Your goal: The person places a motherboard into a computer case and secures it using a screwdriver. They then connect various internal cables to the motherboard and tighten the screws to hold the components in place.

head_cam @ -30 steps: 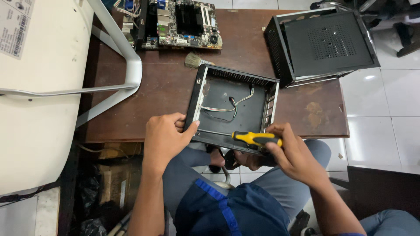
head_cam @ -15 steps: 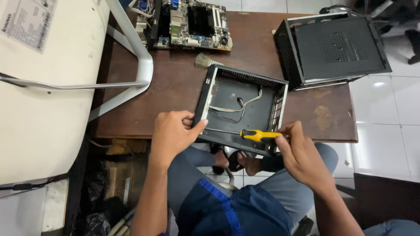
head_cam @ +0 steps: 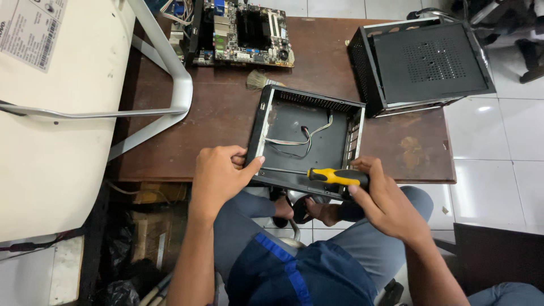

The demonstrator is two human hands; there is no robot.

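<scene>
Dark brown wood, scuffed and worn, forms the table (head_cam: 226, 113) over a white tiled floor. At its near edge sits an open black metal computer chassis (head_cam: 306, 141), shallow and rectangular, with a perforated back wall and loose grey wires inside. The left hand (head_cam: 221, 175) is clamped on its near-left corner. The right hand (head_cam: 385, 198) is closed around a yellow-and-black screwdriver (head_cam: 334, 177), lying flat along the front rim, shaft pointing left. Behind lie a bare motherboard (head_cam: 243, 31) and a vented black case cover (head_cam: 425, 59), near the chassis.
</scene>
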